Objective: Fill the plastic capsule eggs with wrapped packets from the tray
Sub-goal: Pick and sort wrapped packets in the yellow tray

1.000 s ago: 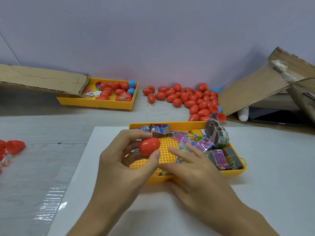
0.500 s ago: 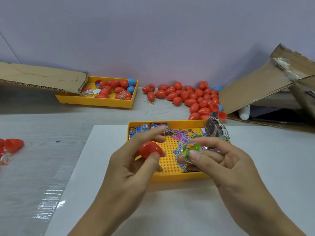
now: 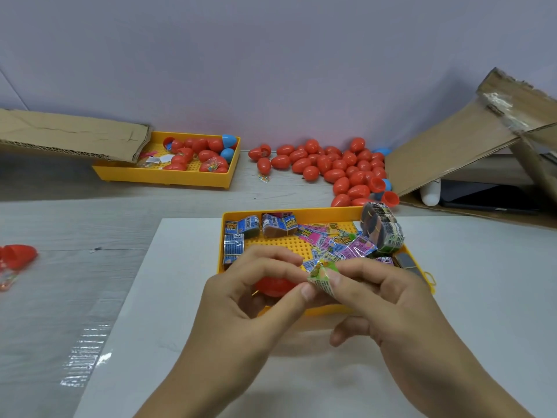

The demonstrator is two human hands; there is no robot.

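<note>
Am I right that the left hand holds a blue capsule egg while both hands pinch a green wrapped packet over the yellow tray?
Not quite: the capsule egg in the left hand is red, not blue, as the head view shows. The rest stands: both it and the right hand pinch the green wrapped packet over the yellow tray.

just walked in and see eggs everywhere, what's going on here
A person is filling plastic capsule eggs. The left hand holds a red egg over the near yellow tray of wrapped packets, while the right hand pinches a green packet right beside it; the left thumb touches the packet too. The packet is not yet inside. A pile of red eggs lies by the wall, more in a far tray.
</note>
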